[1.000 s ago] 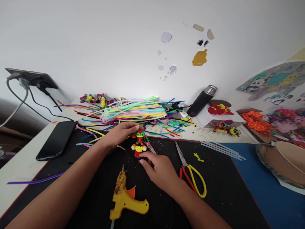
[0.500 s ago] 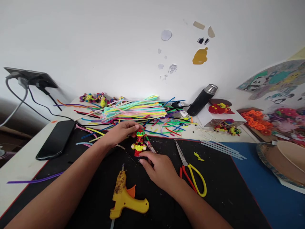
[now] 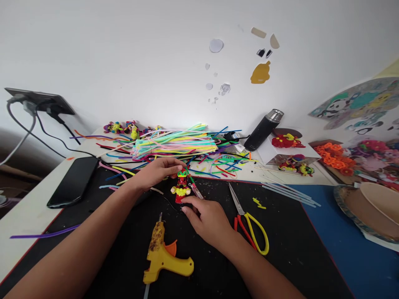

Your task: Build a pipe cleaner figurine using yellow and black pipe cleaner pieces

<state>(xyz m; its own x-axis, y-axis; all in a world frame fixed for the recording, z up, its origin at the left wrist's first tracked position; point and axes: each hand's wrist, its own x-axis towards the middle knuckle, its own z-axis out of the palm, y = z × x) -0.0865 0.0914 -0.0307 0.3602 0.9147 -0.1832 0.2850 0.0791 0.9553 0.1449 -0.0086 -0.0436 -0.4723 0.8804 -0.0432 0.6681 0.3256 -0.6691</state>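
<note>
A small pipe-cleaner figure (image 3: 181, 191), red with a yellow collar and a green band near its top, stands upright on the black mat. My left hand (image 3: 163, 169) is closed on the top of the figure, its thumb and fingers hiding part of the head. At the figure's red base is my right hand (image 3: 205, 218), with index finger touching it and thumb held a little apart below. Just behind the figure lies a slim tool like a small cutter (image 3: 195, 190), partly covered. A yellow hot glue gun (image 3: 163, 257) rests nearer me.
Scissors (image 3: 246, 220) with red and yellow handles lie to the right, beside yellow scraps (image 3: 259, 203). Behind is a bundle of pastel pipe cleaners (image 3: 174, 143). A phone (image 3: 73, 182) lies left; a black flask (image 3: 263, 131) and clear glue sticks (image 3: 288, 193) are right.
My left fingers have shifted slightly over the figure's top, covering more of its red tip. The figure and my right hand stay almost in place; the view moves slightly.
</note>
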